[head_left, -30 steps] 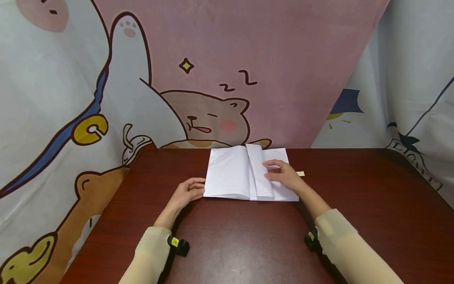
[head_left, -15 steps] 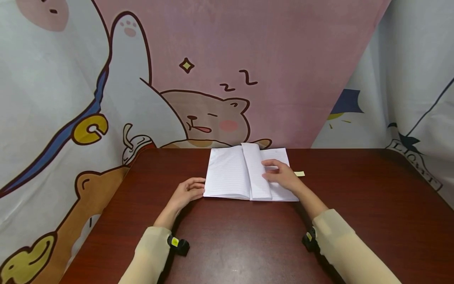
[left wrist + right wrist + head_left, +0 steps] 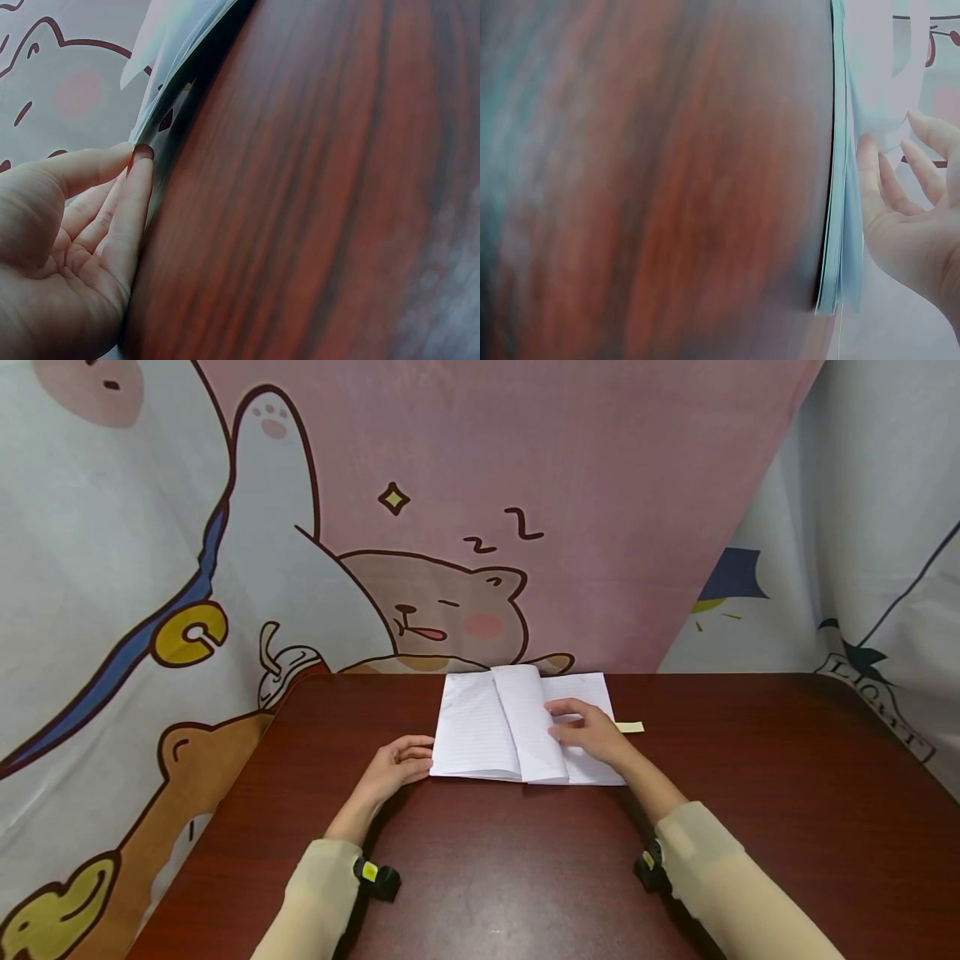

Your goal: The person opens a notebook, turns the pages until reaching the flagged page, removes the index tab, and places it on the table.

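Pink cartoon-printed cloth [image 3: 637, 527] hangs behind the dark reddish-brown wooden table [image 3: 487, 877]. By the table's far edge lies an open white lined-paper notebook [image 3: 474, 718], one curved white paper leaf [image 3: 525, 722] raised over its middle; I'd judge it half turned, the flattening not yet done. Of the hands, the right hand [image 3: 592, 732] pinches that leaf's free edge, the left hand [image 3: 395, 762] grips the notebook's left edge. Beyond, a pale-yellow paper tab [image 3: 632, 727] juts rightward; little room behind, plenty either side and in front

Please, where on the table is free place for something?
Bare table: between the sleeves, in front of the notebook; also between the yellow tab and the table's right edge. Crowded: the notebook, left hand pinching its edge, right hand at a lifted page.
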`<state>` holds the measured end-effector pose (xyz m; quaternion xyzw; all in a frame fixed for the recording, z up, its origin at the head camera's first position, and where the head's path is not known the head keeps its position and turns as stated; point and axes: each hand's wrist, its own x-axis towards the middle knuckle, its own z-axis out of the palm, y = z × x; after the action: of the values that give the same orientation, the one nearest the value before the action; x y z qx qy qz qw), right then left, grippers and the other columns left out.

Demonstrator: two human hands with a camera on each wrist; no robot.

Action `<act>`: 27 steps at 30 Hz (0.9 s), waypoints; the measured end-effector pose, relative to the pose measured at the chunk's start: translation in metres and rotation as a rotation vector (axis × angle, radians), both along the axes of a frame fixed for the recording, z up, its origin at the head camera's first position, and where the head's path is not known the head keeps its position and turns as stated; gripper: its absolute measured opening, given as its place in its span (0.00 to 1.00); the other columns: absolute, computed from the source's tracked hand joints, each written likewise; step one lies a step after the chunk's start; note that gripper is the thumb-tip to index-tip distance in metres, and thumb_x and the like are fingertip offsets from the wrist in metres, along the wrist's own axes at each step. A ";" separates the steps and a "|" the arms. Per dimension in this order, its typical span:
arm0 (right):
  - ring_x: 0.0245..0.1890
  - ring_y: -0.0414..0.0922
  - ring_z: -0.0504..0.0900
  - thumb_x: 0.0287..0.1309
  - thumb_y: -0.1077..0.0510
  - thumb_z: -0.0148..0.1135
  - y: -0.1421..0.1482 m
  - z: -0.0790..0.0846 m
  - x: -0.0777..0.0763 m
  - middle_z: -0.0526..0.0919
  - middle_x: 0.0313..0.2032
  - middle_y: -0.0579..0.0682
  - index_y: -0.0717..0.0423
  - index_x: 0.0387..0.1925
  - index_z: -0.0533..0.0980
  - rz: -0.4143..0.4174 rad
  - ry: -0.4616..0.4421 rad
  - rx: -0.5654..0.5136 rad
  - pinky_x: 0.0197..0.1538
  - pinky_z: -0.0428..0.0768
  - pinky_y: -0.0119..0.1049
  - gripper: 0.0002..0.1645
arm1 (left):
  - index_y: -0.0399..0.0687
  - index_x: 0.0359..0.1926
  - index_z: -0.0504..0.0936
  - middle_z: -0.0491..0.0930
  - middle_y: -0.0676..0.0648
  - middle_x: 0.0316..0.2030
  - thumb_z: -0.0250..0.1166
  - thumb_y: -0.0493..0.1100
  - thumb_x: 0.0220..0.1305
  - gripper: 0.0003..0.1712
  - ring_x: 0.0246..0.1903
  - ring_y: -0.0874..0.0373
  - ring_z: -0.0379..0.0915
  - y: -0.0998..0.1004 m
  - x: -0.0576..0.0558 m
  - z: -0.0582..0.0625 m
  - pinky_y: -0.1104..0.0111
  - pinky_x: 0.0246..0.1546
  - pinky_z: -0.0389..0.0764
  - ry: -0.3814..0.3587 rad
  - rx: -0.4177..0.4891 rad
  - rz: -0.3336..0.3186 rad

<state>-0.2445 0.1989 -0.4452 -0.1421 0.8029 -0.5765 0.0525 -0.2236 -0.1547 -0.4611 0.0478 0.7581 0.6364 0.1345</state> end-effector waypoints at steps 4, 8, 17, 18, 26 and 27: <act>0.48 0.46 0.82 0.62 0.67 0.63 -0.004 0.001 0.001 0.74 0.61 0.71 0.72 0.61 0.71 -0.010 -0.012 -0.005 0.46 0.81 0.26 0.27 | 0.33 0.64 0.73 0.80 0.35 0.51 0.61 0.30 0.68 0.24 0.40 0.67 0.81 0.000 0.000 -0.001 0.74 0.43 0.84 0.002 0.005 -0.004; 0.48 0.48 0.82 0.61 0.66 0.64 -0.008 0.001 0.000 0.74 0.61 0.69 0.70 0.61 0.72 -0.026 -0.022 0.011 0.45 0.81 0.26 0.27 | 0.33 0.64 0.72 0.80 0.34 0.52 0.62 0.31 0.68 0.24 0.40 0.67 0.81 0.000 0.000 -0.001 0.74 0.43 0.84 0.006 0.005 -0.007; 0.49 0.52 0.80 0.62 0.64 0.65 -0.013 0.001 -0.001 0.75 0.60 0.68 0.68 0.62 0.72 -0.042 -0.028 0.058 0.44 0.80 0.25 0.28 | 0.33 0.64 0.72 0.80 0.33 0.52 0.62 0.31 0.68 0.24 0.40 0.66 0.81 -0.001 0.000 0.000 0.74 0.43 0.84 0.013 0.000 -0.014; 0.50 0.52 0.80 0.62 0.63 0.65 -0.014 0.001 -0.001 0.75 0.61 0.68 0.68 0.62 0.72 -0.042 -0.030 0.060 0.44 0.80 0.25 0.28 | 0.33 0.64 0.72 0.79 0.33 0.52 0.62 0.31 0.68 0.24 0.40 0.66 0.81 -0.001 0.000 0.000 0.74 0.43 0.84 0.013 -0.001 -0.013; 0.53 0.55 0.81 0.64 0.63 0.62 -0.021 0.000 0.000 0.74 0.62 0.68 0.69 0.63 0.71 -0.024 -0.036 0.040 0.48 0.86 0.39 0.27 | 0.33 0.64 0.72 0.80 0.34 0.52 0.62 0.31 0.68 0.24 0.40 0.66 0.81 -0.001 -0.001 -0.001 0.73 0.43 0.84 0.010 0.001 -0.006; 0.52 0.54 0.82 0.64 0.64 0.62 -0.022 0.000 0.000 0.74 0.61 0.69 0.69 0.62 0.71 -0.017 -0.033 0.036 0.48 0.86 0.40 0.27 | 0.33 0.64 0.73 0.81 0.35 0.51 0.62 0.31 0.67 0.24 0.40 0.66 0.81 0.000 -0.001 -0.001 0.73 0.43 0.84 0.007 0.005 -0.002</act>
<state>-0.2448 0.1770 -0.4448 -0.1247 0.8134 -0.5647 0.0633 -0.2248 -0.1550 -0.4621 0.0511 0.7570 0.6378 0.1325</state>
